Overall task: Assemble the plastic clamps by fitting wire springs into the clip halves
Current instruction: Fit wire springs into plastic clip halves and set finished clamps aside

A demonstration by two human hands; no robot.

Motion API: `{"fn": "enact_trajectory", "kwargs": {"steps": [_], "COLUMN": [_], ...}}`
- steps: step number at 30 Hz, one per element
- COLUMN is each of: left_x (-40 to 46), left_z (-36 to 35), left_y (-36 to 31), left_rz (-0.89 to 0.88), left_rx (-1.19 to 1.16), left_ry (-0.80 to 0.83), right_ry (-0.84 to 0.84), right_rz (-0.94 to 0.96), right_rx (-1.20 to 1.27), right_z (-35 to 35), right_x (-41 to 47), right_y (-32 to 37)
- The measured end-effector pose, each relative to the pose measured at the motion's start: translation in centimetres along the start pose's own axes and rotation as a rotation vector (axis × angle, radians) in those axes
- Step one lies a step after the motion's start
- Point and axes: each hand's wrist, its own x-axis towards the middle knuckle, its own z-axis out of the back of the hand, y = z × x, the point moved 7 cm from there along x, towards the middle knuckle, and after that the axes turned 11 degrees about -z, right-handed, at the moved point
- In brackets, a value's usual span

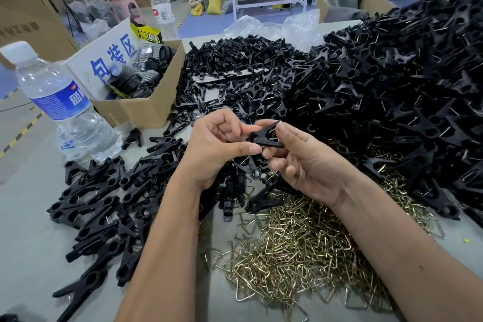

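Observation:
Both hands hold one black plastic clamp (266, 135) above the table's middle. My left hand (220, 144) pinches its left end between thumb and curled fingers. My right hand (300, 157) grips its right end, forefinger on top. Whether a spring sits in it is hidden by the fingers. A heap of brass-coloured wire springs (292, 248) lies just below my hands. Loose black clip halves (235, 70) are piled behind them. Assembled black clamps (99, 206) lie in a spread at the left, and a large mound of clamps (407, 81) fills the right.
A water bottle (60, 102) stands at the left near the table edge. Behind it is an open cardboard box (146, 107) with dark parts and a blue-lettered card. Crumpled clear plastic bags (271, 26) lie at the back. A second bottle (162, 10) stands beyond the box.

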Motion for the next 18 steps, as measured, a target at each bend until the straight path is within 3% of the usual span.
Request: {"fn": "enact_trajectory", "kwargs": {"steps": [5, 11, 14, 18], "left_x": [-0.1, -0.2, 0.1, 0.5], "left_z": [0.1, 0.2, 0.1, 0.2], "left_y": [-0.2, -0.6, -0.8, -0.9], "left_rz": [0.018, 0.001, -0.014, 0.019], "left_rx": [0.057, 0.181, 0.195, 0.167], "left_ry": [-0.003, -0.019, -0.020, -0.041], "right_ry": [0.203, 0.252, 0.213, 0.001], "right_rz": [-0.041, -0.109, -0.083, 0.095], "right_rx": [0.105, 0.271, 0.244, -0.057], "right_z": [-0.8, -1.2, -1.0, -0.1], "right_x": [-0.2, -0.3, -0.3, -0.4], "right_y": [0.1, -0.5, -0.4, 2.7]}}
